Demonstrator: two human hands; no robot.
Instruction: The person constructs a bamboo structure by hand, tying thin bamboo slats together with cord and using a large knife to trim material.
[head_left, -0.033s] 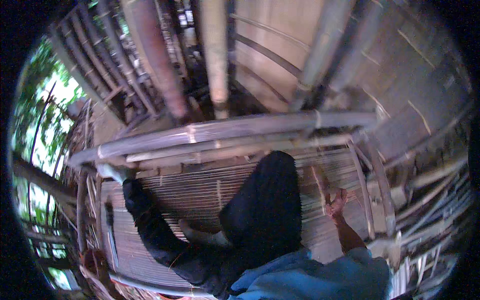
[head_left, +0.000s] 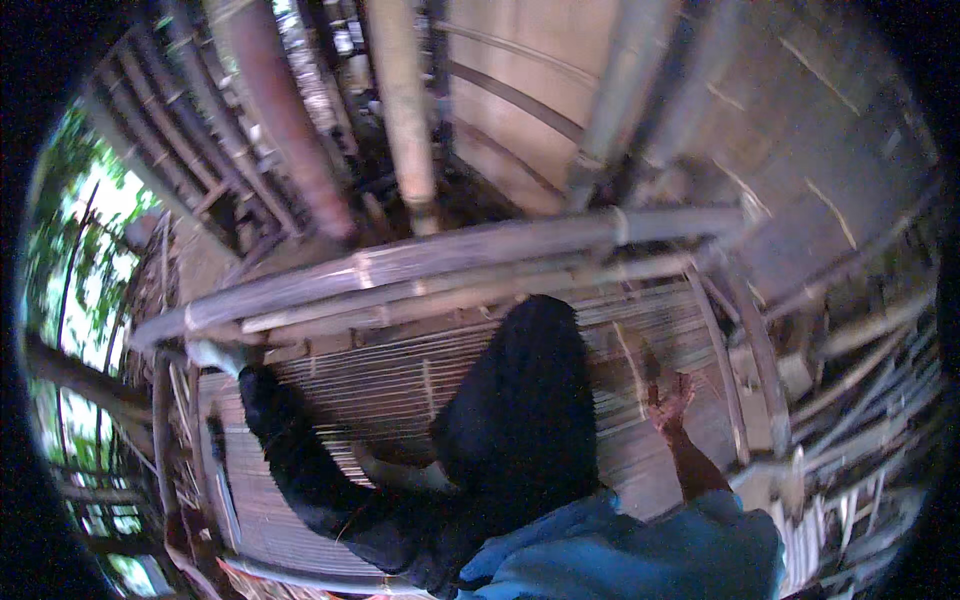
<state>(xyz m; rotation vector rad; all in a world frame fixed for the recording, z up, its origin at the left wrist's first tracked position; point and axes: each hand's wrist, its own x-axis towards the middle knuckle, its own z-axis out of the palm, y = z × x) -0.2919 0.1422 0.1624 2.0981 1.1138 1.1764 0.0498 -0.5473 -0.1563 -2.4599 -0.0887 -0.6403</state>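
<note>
The fingers of the right hand (head_left: 670, 402) are standing loosely apart, and I am seeing nothing in their grip. Just beside them a pale strip (head_left: 632, 362) is running over the slatted platform (head_left: 365, 378), which is lying beneath hand and legs; contact I cannot tell. I am making out no left hand. I am reading this step as an empty-handed pause; any hold would be calling for those fingers to curl inward. Farther out, a bent black-clad knee (head_left: 545, 350) is rising, and a thick rail (head_left: 470, 242) is crossing beyond it.
</note>
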